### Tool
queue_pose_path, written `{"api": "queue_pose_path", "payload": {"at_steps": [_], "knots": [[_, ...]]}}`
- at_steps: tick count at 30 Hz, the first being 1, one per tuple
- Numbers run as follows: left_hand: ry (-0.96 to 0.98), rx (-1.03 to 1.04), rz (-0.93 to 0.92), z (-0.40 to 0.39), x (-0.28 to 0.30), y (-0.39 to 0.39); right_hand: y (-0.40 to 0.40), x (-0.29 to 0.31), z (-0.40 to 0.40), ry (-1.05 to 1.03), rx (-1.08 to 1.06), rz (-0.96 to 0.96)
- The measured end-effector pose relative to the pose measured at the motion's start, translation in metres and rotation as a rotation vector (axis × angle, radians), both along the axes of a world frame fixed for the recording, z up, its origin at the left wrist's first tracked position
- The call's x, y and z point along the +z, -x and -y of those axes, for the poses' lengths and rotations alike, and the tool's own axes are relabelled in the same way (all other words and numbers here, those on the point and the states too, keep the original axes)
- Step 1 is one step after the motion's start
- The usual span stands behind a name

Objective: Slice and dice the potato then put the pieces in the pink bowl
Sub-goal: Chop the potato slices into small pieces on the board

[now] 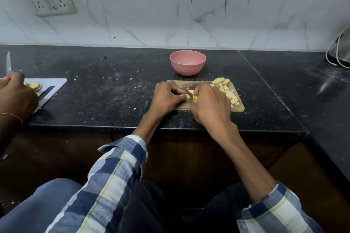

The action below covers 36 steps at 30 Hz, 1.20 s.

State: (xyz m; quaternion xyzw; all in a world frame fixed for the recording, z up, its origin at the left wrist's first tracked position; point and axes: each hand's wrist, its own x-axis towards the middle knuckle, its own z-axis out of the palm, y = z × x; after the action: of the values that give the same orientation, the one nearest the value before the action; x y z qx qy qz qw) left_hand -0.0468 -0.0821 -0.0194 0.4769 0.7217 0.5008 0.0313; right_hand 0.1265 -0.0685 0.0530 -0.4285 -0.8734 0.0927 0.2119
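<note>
Done: we find diced pieces [230, 94] piled on the board [239, 108], frame centre.
Left: slices [221, 81] undiced; pink bowl [187, 62] unfilled.
Grip: right hand [210, 107] clasps knife [190, 92]; left hand [166, 96] pinches potato slice [191, 92].

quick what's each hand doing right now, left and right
Left hand: fingers curled, holding a pale potato piece on the wooden cutting board.
Right hand: gripping the yellow-handled knife.

- My sleeves [113, 181]: blue, navy and white plaid with thin yellow lines, cuffs pushed up the forearms.
- My hands: bare.
- My trousers [144, 213]: dark.
</note>
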Motion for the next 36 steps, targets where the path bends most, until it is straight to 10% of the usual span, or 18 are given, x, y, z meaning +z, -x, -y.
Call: {"api": "queue_pose_path", "payload": {"at_steps": [11, 23, 36], "knots": [[0.010, 0.024, -0.048, 0.001, -0.001, 0.000, -0.033, 0.001, 0.004, -0.010, 0.019, 0.003], [0.031, 0.075, -0.007, -0.006, 0.010, -0.012, -0.024, -0.024, -0.113, 0.066, 0.056, -0.546], [-0.052, 0.071, 0.531, -0.086, 0.018, -0.037, 0.018, -0.058, -0.217, 0.542, -0.026, -0.869]]}}
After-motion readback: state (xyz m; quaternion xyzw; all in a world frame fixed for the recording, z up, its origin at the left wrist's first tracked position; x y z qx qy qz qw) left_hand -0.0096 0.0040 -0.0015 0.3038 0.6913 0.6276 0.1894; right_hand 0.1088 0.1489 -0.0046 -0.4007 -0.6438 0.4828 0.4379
